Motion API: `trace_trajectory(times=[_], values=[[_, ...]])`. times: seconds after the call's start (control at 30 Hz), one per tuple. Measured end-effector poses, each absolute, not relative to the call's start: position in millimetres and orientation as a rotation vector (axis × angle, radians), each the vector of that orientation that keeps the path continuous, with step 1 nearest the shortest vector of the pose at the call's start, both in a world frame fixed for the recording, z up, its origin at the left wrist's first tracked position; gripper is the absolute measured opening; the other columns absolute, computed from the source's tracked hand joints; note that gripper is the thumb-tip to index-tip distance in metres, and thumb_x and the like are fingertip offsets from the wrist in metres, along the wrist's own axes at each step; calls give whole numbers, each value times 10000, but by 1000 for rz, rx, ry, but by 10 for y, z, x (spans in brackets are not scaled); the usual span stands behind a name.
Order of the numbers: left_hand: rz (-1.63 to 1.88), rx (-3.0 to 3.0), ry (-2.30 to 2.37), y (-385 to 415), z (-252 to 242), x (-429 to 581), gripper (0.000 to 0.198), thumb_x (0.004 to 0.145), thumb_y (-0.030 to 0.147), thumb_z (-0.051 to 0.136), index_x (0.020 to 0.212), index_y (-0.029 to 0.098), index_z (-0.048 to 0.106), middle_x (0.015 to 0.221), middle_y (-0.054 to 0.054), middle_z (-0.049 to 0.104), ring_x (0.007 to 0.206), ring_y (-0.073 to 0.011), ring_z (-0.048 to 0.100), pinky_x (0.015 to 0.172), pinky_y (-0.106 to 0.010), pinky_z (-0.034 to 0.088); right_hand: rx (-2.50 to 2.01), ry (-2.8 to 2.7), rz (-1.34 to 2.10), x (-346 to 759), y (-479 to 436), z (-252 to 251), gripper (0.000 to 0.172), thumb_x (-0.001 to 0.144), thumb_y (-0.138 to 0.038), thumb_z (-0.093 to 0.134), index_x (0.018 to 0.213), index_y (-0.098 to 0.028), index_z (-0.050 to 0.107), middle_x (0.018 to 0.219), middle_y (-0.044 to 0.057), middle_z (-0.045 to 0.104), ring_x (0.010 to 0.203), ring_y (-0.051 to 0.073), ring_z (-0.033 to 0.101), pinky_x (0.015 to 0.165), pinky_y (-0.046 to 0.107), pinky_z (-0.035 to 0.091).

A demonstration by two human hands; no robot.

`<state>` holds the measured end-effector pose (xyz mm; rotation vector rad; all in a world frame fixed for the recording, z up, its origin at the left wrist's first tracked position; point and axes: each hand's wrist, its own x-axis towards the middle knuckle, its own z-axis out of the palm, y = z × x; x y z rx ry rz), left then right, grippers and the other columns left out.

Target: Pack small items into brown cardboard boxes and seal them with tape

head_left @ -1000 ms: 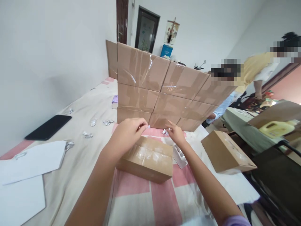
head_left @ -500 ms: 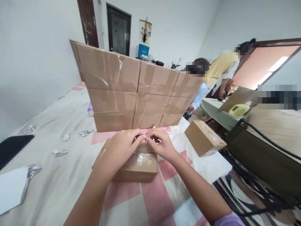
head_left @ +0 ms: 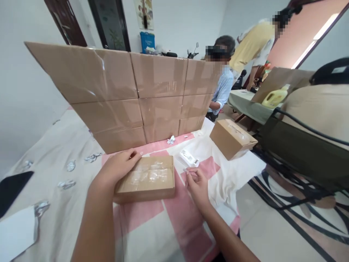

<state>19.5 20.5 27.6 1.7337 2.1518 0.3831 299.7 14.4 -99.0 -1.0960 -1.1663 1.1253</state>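
A flat, taped cardboard box (head_left: 148,174) lies in front of me on the cloth. My left hand (head_left: 120,165) rests over its far left corner, thumb and forefinger slightly apart; the other fingers are mostly hidden. To the right of the box, my right hand (head_left: 196,182) is closed in a pinch above the cloth. Something tiny and pale seems to be at its fingertips, too small to name. Just beyond those fingers lies a small white box (head_left: 188,158) with printing on it.
A wall of stacked, taped cartons (head_left: 160,109) stands behind. Another cardboard box (head_left: 233,138) sits at right. Several crumpled wads (head_left: 67,185), a dark flat object (head_left: 15,191) and a white pad (head_left: 17,231) lie left. People are beyond, near a chair (head_left: 305,145).
My hands, together above the flat box before, have separated: the left moved left, the right moved down and right. The small white box now shows. The view has shifted.
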Motion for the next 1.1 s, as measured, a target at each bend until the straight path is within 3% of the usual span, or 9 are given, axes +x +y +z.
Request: trace_trajectory(times=[0.2, 0.43, 0.63, 0.7, 0.8, 0.87, 0.97, 1.03, 1.1], values=[[327, 1751, 2174, 235, 294, 236, 435, 936, 556, 380, 963, 258, 696, 1155, -62, 749, 1054, -308, 667, 850, -375, 451, -1083, -1232, 1133, 2846, 152, -1130, 202, 868, -407, 697, 817, -215, 661, 917, 54, 737, 621, 147, 634, 551, 281, 502], [225, 1709, 2246, 324, 150, 165, 439, 925, 568, 362, 996, 285, 690, 1208, -27, 733, 1086, -304, 655, 883, -387, 458, -1000, -1303, 1082, 2778, 114, -1210, 201, 863, -337, 684, 732, -184, 687, 909, 66, 767, 546, 99, 561, 497, 238, 427], [98, 1756, 2342, 365, 144, 231, 538, 929, 556, 273, 1064, 255, 698, 1254, -89, 719, 1120, -355, 649, 898, -429, 463, -918, -1471, 1165, 2886, 24, -1102, 110, 814, -274, 716, 811, -212, 806, 1017, 115, 783, 893, 240, 743, 691, 319, 565], [64, 1757, 2353, 381, 151, 240, 546, 925, 547, 260, 1047, 243, 697, 1233, -101, 725, 1112, -357, 653, 893, -431, 465, -920, -1613, 1277, 2977, -67, -1026, 203, 813, -294, 723, 972, -218, 823, 1181, 129, 753, 998, 278, 732, 705, 332, 575], [80, 1778, 2339, 397, 142, 220, 536, 916, 571, 275, 1006, 247, 692, 1195, -92, 738, 1091, -348, 661, 887, -424, 467, -940, -1733, 1435, 3079, -222, -960, 393, 829, -322, 700, 1207, -233, 763, 1324, 130, 690, 758, 217, 706, 500, 267, 479], [95, 1805, 2312, 399, 131, 204, 526, 912, 576, 289, 991, 250, 694, 1184, -88, 743, 1088, -344, 663, 884, -420, 466, -1008, -1690, 1471, 3103, -307, -964, 414, 849, -324, 675, 1244, -224, 745, 1163, 111, 757, 535, 125, 569, 434, 234, 383], [101, 1834, 2307, 393, 125, 200, 511, 916, 552, 304, 1000, 249, 707, 1189, -90, 743, 1089, -344, 663, 875, -414, 466, -1111, -1634, 1504, 3113, -376, -998, 502, 888, -316, 639, 1383, -235, 641, 858, 30, 776, 457, 78, 444, 481, 228, 393], [101, 1853, 2312, 392, 126, 205, 503, 923, 535, 312, 1005, 249, 718, 1166, -90, 751, 1065, -343, 671, 866, -411, 466, -1101, -1669, 1472, 3121, -366, -993, 642, 887, -362, 665, 1501, -263, 504, 1037, 62, 778, 627, 140, 605, 618, 292, 511], [103, 1879, 2319, 395, 118, 197, 508, 928, 531, 317, 1013, 247, 729, 1140, -96, 757, 1062, -352, 672, 869, -418, 465, -1027, -1793, 1354, 3107, -288, -948, 962, 782, -472, 789, 1597, -268, 319, 1445, 146, 591, 1132, 287, 647, 942, 440, 532]])
